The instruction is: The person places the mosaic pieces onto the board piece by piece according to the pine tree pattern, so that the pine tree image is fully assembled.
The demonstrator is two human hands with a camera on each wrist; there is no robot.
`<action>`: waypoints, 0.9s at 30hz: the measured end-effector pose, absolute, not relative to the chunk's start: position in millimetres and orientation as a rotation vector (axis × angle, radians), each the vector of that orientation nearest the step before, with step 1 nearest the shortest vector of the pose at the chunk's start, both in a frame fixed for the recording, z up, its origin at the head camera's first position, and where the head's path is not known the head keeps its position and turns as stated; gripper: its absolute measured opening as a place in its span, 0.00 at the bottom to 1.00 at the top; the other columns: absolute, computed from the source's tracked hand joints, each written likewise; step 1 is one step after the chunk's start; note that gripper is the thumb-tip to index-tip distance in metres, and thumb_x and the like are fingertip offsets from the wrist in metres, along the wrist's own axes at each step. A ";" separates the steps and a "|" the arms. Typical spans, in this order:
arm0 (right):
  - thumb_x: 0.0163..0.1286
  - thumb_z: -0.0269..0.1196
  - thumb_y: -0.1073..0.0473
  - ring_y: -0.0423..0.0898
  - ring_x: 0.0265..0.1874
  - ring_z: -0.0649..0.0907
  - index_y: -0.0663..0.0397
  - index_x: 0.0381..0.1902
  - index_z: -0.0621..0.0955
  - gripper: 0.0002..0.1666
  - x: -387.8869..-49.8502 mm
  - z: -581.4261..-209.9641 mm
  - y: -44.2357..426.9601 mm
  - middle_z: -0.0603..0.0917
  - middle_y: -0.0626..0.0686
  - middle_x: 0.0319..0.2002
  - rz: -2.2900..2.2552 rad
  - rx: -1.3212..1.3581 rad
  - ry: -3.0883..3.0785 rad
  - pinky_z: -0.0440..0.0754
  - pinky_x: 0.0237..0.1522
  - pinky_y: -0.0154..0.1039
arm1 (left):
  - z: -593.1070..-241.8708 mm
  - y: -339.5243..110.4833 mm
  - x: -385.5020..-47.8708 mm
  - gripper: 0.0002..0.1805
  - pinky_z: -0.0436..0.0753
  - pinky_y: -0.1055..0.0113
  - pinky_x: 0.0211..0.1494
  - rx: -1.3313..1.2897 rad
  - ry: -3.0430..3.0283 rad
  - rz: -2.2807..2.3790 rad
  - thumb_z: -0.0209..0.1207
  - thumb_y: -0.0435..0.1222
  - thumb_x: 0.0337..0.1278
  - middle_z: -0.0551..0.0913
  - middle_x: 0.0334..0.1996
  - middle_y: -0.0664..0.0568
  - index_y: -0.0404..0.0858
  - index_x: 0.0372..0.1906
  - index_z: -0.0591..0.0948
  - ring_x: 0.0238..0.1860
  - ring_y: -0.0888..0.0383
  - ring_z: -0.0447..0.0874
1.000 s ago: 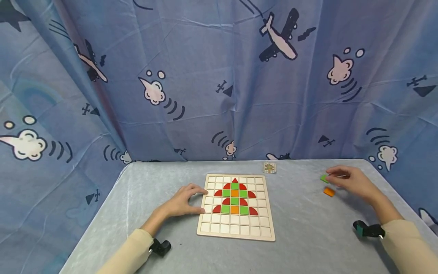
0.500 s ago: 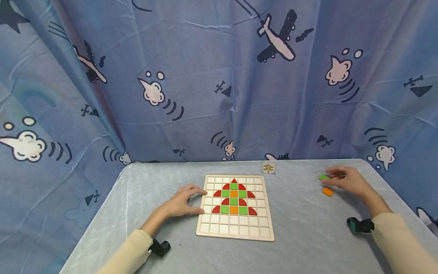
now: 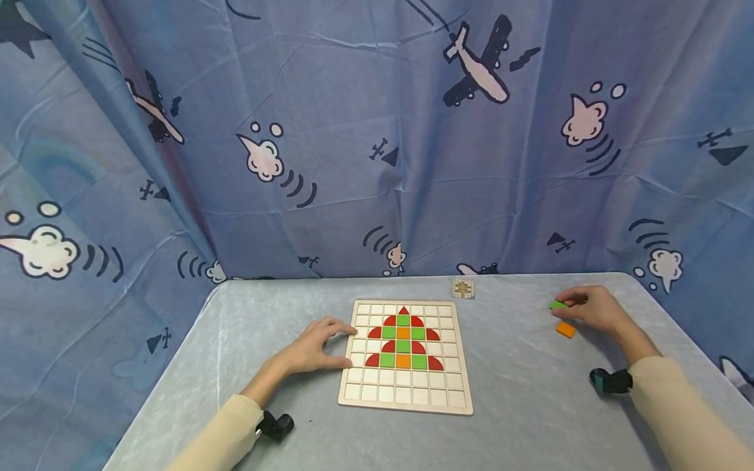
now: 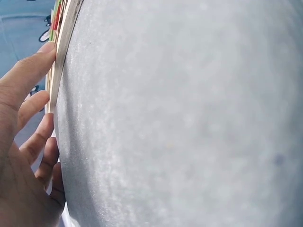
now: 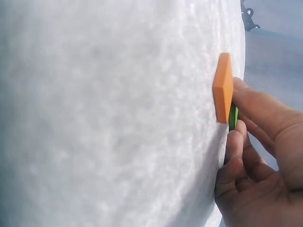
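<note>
My left hand (image 3: 309, 347) rests thumb and fingertips against the left edge of a wooden grid board (image 3: 412, 379). Spread, fairly straight fingers (image 4: 32, 66) touch the board's side in the left wrist view. Red, green and orange pieces on the board form a tree shape, with a red triangle (image 3: 403, 311) on top. Far to the right, my right hand (image 3: 595, 309) pinches a green tile (image 3: 556, 305) between thumb and fingers. An orange square tile (image 3: 565, 329) lies just in front of it; in the right wrist view this orange tile (image 5: 223, 90) partly hides the green one.
A small patterned card (image 3: 463, 288) lies near the table's back edge, behind the board's right corner. Grey cloth covers the table (image 3: 518, 392). A blue printed curtain (image 3: 330, 131) hangs behind and to the left.
My right hand has shifted slightly left and its fingers have closed on the green tile. The left hand and the board stay in place.
</note>
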State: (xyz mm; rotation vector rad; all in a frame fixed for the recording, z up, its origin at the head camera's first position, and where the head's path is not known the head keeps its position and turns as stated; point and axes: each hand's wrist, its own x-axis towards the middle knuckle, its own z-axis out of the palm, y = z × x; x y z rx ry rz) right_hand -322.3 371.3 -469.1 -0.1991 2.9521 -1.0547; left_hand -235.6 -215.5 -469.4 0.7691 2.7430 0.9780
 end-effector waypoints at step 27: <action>0.68 0.71 0.57 0.45 0.42 0.83 0.68 0.56 0.80 0.25 -304.5 -448.7 357.9 0.82 0.66 0.51 -1.286 -0.387 2.833 0.83 0.35 0.39 | -470.6 -216.2 -236.0 0.34 0.65 0.42 0.64 0.777 2.739 0.990 0.75 0.51 0.53 0.73 0.62 0.52 0.46 0.64 0.80 0.63 0.47 0.66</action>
